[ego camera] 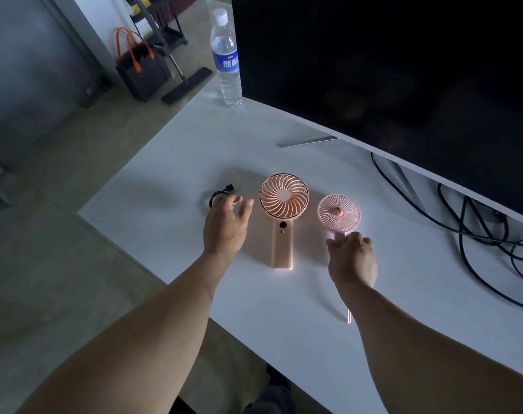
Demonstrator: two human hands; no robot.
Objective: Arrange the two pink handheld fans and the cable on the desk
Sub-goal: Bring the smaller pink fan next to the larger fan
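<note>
Two pink handheld fans lie flat on the white desk (152,210). The larger fan (283,216) has a thick handle pointing toward me. To its right is the smaller fan (339,213); its handle is hidden under my right hand (354,259), whose fingers rest on it. A thin pink strap (349,316) sticks out below that wrist. A short black cable (222,191) lies coiled left of the larger fan. Partly over the cable hovers my left hand (225,227), fingers spread and holding nothing.
A large dark monitor (403,70) fills the back right, with its metal foot (308,141) on the desk. A water bottle (226,59) stands at the far desk edge. Black cords (475,231) trail at the right. A black bag with orange handles (140,70) sits on the floor.
</note>
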